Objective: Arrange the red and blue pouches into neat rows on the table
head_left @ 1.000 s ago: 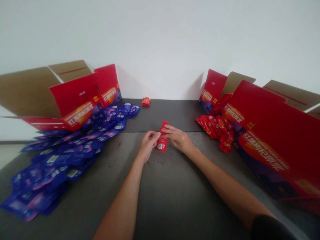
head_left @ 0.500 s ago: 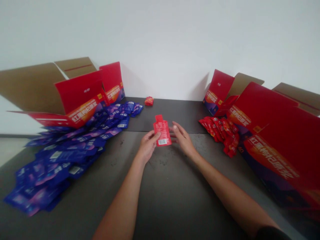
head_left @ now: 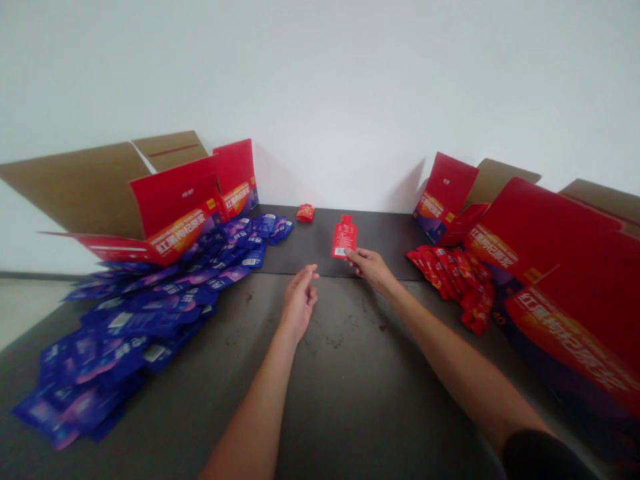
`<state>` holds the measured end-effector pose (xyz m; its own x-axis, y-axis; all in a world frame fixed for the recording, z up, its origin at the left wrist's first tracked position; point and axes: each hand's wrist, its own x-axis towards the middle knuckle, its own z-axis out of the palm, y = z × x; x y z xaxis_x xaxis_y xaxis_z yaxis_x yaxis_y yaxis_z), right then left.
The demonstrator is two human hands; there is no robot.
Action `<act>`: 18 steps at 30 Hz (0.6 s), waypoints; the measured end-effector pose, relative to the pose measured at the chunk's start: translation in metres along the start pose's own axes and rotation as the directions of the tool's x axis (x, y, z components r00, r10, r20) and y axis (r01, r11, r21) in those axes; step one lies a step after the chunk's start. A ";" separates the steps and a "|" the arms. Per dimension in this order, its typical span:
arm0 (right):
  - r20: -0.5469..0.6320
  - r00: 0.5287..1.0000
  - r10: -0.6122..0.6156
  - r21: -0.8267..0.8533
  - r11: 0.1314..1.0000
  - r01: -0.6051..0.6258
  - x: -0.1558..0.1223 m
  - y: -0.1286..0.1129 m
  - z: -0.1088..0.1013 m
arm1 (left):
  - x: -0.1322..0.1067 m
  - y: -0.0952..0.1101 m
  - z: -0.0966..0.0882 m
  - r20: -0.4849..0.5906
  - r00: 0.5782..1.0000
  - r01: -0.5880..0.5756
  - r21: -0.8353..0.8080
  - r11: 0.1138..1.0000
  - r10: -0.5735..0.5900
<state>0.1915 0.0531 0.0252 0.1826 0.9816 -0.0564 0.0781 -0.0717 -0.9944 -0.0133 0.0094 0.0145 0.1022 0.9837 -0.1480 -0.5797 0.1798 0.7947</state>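
Red pouch (head_left: 344,239) pinched at bottom edge in right hand (head_left: 373,270); left hand (head_left: 299,303) loosely open, empty; blue pouches (head_left: 150,313), red pouches (head_left: 455,273) heaped, unboxed.

Head-worn view, forward-down over table (head_left: 350,373)

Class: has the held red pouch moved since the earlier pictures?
Yes. The red pouch, now in the right hand alone, has gone away from the person, beyond the table seam, towards the wall.
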 end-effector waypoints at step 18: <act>-0.173 0.983 0.066 -0.290 0.950 -0.115 0.237 0.007 0.051 | 0.003 -0.006 -0.002 -0.013 1.000 0.008 -0.052 0.999 -0.009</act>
<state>0.1857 0.2938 0.0000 0.3539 0.9293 -0.1058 0.3373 -0.2323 -0.9123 -0.0108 0.0115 0.0078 0.0971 0.9819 -0.1627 -0.6197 0.1876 0.7621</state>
